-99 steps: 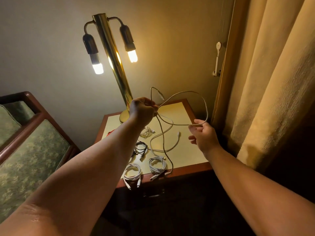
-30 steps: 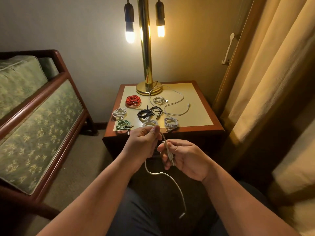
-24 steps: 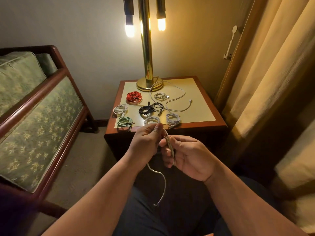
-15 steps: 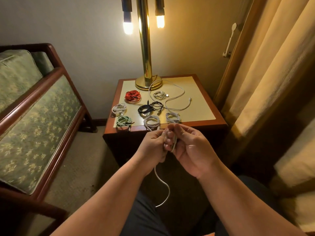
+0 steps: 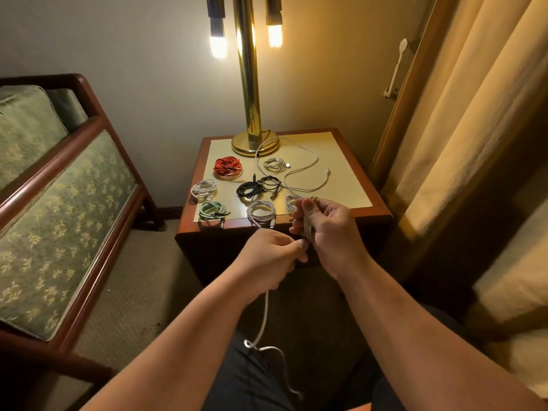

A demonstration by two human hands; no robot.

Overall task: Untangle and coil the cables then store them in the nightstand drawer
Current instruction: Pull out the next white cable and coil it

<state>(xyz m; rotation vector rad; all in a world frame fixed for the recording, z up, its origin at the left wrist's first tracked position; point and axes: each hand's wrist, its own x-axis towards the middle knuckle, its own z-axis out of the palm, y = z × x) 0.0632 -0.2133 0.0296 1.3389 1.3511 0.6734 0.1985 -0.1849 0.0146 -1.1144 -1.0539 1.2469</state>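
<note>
Your right hand (image 5: pixel 329 232) curls its fingers and thumb around a small folded bundle of the white cable (image 5: pixel 265 312) and holds it upright just in front of the front edge of the nightstand (image 5: pixel 382 216). Your left hand (image 5: pixel 271 256) pinches the same cable between thumb and fingertips, just below the bundle, and the two hands almost touch. From under the left hand the rest of the cable hangs down onto your lap. On the nightstand top lie a red coil (image 5: pixel 227 167), a green coil (image 5: pixel 212 210), a black coil (image 5: pixel 257 186), white coils (image 5: pixel 261 212) and one loose white cable (image 5: pixel 308 170) beside the lamp base (image 5: pixel 255 145).
</note>
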